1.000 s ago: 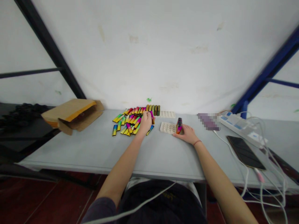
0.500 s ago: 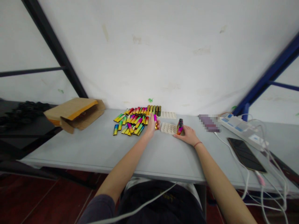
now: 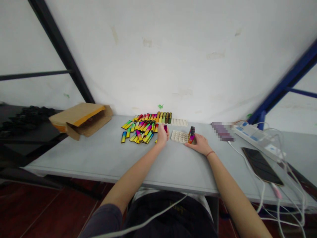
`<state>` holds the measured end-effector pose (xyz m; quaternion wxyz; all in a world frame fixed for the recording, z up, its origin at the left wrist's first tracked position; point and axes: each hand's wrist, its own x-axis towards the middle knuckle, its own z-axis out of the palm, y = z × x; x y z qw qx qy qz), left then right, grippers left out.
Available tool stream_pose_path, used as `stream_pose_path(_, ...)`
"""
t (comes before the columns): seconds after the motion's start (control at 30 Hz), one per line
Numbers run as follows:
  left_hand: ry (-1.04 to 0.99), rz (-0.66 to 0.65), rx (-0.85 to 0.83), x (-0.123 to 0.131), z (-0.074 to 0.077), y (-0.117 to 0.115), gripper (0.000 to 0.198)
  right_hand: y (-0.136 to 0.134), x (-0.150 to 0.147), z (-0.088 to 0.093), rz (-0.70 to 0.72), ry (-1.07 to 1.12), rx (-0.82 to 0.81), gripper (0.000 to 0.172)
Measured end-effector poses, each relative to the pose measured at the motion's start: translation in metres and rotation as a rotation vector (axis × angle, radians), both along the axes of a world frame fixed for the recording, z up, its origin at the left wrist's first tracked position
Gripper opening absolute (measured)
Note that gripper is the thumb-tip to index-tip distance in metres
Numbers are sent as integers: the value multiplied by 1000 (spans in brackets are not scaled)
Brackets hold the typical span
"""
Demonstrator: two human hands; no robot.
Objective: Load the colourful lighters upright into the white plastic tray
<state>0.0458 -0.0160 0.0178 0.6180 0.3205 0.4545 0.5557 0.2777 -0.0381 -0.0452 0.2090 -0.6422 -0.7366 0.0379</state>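
In the left hand [image 3: 162,135], fingers curled closed, a slim, shiny magenta piece [image 3: 165,127] is being gripped near the table's middle, only its upper end being exposed above the fist. By its gloss it is judged to be light, stiff and rather slippery, so it is probably best being held around the middle of its body, with the finish being spared hard scraping. Just to the right, a white moulded tray with round hollows [image 3: 178,136] is being occupied at its right end by an upright row of magenta-and-orange pieces with dark tops [image 3: 191,135]. Against that row the right hand [image 3: 201,144] is being rested, thumb at the near side; whether anything is being pinched cannot be told. Behind, a second white moulded tray [image 3: 180,122] is being flanked on its left by an upright block of gold and dark green pieces [image 3: 164,117]. Left of the left hand, a loose pile of shiny multicoloured pieces [image 3: 138,129] is being supported by the grey tabletop [image 3: 99,162]. Farther out, an open brown cardboard box [image 3: 81,115] is being kept at left, and a black phone [image 3: 262,165] at right.
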Motion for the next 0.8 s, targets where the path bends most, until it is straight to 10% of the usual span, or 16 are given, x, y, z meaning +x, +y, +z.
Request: stream_pose_path(0.8,64,-74,93,4,-12,3,47,1,8,-3,117,31,7,73)
